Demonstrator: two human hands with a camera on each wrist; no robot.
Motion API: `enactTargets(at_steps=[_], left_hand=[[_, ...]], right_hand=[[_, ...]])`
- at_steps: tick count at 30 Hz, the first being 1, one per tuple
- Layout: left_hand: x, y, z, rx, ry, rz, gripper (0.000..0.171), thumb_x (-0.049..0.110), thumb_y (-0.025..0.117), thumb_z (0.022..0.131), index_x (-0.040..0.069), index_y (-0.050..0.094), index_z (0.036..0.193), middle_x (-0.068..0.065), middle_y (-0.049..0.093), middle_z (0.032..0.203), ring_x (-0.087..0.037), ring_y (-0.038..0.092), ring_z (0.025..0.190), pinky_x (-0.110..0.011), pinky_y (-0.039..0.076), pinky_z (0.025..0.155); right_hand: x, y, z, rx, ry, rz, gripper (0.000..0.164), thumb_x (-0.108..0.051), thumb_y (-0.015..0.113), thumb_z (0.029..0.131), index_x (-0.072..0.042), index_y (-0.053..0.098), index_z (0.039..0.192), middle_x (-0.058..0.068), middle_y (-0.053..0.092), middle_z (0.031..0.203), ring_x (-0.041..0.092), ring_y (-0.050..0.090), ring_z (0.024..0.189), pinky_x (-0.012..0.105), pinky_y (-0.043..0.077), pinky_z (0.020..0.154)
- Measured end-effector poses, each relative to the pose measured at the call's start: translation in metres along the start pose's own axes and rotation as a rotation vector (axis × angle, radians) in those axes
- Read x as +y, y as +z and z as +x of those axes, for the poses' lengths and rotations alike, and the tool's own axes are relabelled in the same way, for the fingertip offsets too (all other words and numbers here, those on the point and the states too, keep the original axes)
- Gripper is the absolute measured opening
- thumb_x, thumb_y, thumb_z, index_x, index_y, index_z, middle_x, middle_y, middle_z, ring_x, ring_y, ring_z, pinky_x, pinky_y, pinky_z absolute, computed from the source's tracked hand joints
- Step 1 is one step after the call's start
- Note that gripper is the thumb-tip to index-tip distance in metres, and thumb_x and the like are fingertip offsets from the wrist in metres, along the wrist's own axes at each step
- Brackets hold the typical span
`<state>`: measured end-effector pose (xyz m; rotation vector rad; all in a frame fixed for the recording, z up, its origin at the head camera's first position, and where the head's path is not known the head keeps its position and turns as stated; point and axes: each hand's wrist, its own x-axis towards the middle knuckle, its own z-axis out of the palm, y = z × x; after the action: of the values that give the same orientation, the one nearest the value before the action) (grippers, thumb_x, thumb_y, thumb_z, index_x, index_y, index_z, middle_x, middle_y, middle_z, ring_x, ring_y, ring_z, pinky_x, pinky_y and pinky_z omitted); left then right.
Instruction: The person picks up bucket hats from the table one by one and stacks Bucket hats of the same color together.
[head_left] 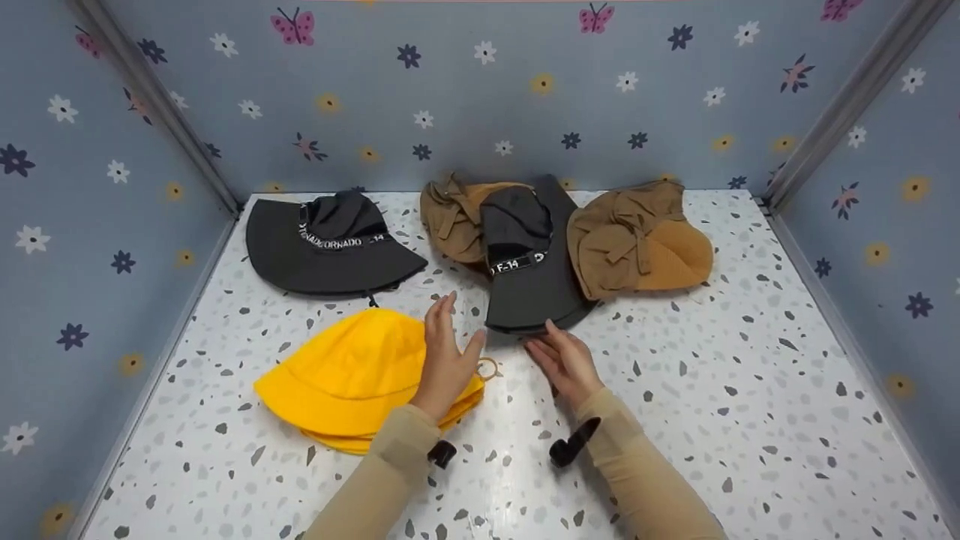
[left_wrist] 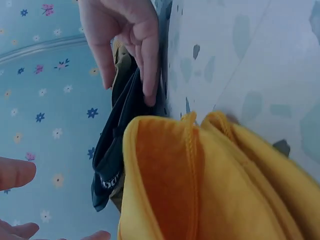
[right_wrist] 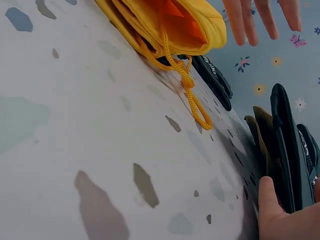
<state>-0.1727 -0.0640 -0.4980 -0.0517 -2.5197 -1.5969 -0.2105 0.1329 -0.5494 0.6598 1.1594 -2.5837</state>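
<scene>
A black bucket hat (head_left: 517, 296) with a white-lettered band lies between two brown hats at the back. My right hand (head_left: 566, 364) holds its front brim edge, with fingers on both sides of the brim in the right wrist view. My left hand (head_left: 446, 360) hovers over the right side of the yellow bucket hats (head_left: 352, 367), fingers extended and holding nothing. In the left wrist view, the yellow hats (left_wrist: 220, 185) show a cord along their inside, and the right hand (left_wrist: 130, 37) straddles the dark brim.
Another black bucket hat (head_left: 322, 262) lies at the back left. One brown hat (head_left: 454, 225) sits partly behind the middle black hat; another brown hat (head_left: 637, 240) with a tan brim lies to its right. A yellow cord loop (right_wrist: 197, 107) lies by the yellow hats. Flowered walls (head_left: 480, 97) enclose the speckled table.
</scene>
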Motion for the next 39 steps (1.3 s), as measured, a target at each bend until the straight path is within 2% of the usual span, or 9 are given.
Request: enactTargets(at_steps=[5,8,12,14,16,21,26,33,39], left_hand=[[0.001,0.016,0.0,-0.043,0.023,-0.003,0.069,0.019,0.062,0.098,0.009,0.024,0.155,-0.02,0.022,0.157,-0.037,0.026,0.146,-0.053,0.028,0.12],[0.001,0.021,0.0,-0.056,0.012,-0.02,0.07,0.02,0.062,0.098,0.01,0.023,0.155,-0.021,0.021,0.158,-0.039,0.025,0.147,-0.055,0.027,0.12],[0.001,0.026,0.002,-0.078,-0.048,-0.096,0.072,0.023,0.062,0.098,0.01,0.021,0.156,-0.021,0.02,0.159,-0.041,0.025,0.147,-0.056,0.033,0.116],[0.001,0.028,0.003,-0.095,-0.095,-0.155,0.075,0.025,0.063,0.098,0.008,0.02,0.156,-0.022,0.021,0.159,-0.043,0.03,0.144,-0.054,0.039,0.113],[0.001,0.029,0.003,-0.117,-0.148,-0.223,0.077,0.026,0.063,0.098,0.006,0.018,0.157,-0.022,0.022,0.159,-0.045,0.035,0.14,-0.052,0.045,0.108],[0.001,0.032,0.004,-0.155,-0.246,-0.33,0.083,0.029,0.063,0.098,0.003,0.012,0.157,-0.025,0.025,0.159,-0.043,0.043,0.136,-0.05,0.045,0.108],[0.003,0.034,0.006,-0.147,-0.31,-0.411,0.083,0.03,0.064,0.097,0.0,0.015,0.156,-0.027,0.032,0.155,-0.039,0.052,0.128,-0.047,0.049,0.104],[0.004,0.036,0.01,-0.094,-0.354,-0.544,0.072,0.028,0.065,0.096,0.001,0.028,0.151,-0.023,0.036,0.154,-0.036,0.043,0.139,-0.046,0.04,0.114],[0.005,0.035,0.011,-0.031,-0.394,-0.529,0.065,0.03,0.068,0.094,-0.001,0.038,0.143,-0.019,0.045,0.146,-0.028,0.043,0.136,-0.041,0.036,0.115]], right_hand=[[-0.004,0.006,0.005,0.069,0.005,0.099,0.023,-0.008,0.056,0.1,-0.003,0.041,0.117,0.012,0.056,0.101,0.017,0.065,0.083,0.029,0.055,0.095],[-0.005,0.01,0.006,0.062,-0.001,0.154,0.025,-0.008,0.055,0.1,-0.002,0.04,0.12,0.007,0.058,0.08,0.013,0.063,0.067,0.027,0.058,0.088],[-0.005,0.015,0.005,0.047,-0.01,0.186,0.053,-0.009,0.053,0.101,-0.002,0.025,0.145,0.006,0.058,0.084,0.011,0.062,0.066,0.024,0.059,0.082],[-0.005,0.018,0.004,0.048,-0.013,0.188,0.057,-0.008,0.052,0.101,-0.003,0.021,0.149,0.007,0.056,0.086,0.011,0.061,0.068,0.024,0.059,0.083],[-0.004,0.02,0.003,0.051,-0.009,0.187,0.047,-0.008,0.052,0.102,-0.002,0.03,0.143,0.007,0.055,0.086,0.011,0.062,0.068,0.023,0.058,0.083],[0.0,0.027,-0.003,0.036,0.011,0.204,0.02,-0.007,0.053,0.101,-0.001,0.051,0.119,0.01,0.061,0.085,0.015,0.067,0.074,0.024,0.059,0.084],[0.004,0.033,-0.009,0.004,0.018,0.223,0.007,-0.002,0.054,0.099,0.001,0.056,0.104,0.013,0.064,0.09,0.021,0.07,0.079,0.027,0.06,0.082],[0.014,0.04,-0.019,-0.052,0.044,0.175,0.012,-0.002,0.053,0.099,0.001,0.064,0.096,0.015,0.067,0.096,0.021,0.071,0.085,0.027,0.06,0.08],[0.022,0.045,-0.029,-0.134,0.077,0.089,0.025,-0.006,0.051,0.102,-0.005,0.072,0.089,0.01,0.07,0.088,0.016,0.068,0.076,0.022,0.059,0.072]])
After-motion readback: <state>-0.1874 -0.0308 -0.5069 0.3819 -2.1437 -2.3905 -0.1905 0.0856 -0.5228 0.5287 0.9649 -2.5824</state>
